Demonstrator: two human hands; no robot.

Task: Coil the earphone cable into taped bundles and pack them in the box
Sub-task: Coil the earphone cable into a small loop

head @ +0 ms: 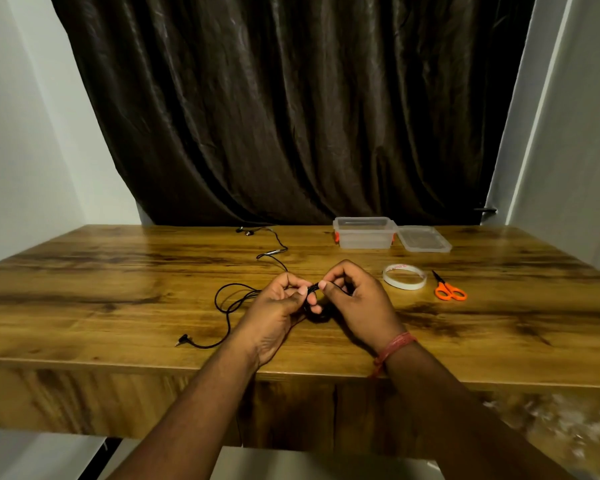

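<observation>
- Left hand [280,308] and right hand [352,306] both pinch a thin black earphone cable [234,299] above the wooden table [118,271].
- Loose loops trail left.
- Advice: keep coils small, even, gently tensioned.

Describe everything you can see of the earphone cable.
The cable is thin, black and mostly uncoiled on the wooden table. Its angled plug lies near the front edge; the earbuds rest far back, with a small inline piece between. Both hands, left and right, pinch a bunched section.
</observation>
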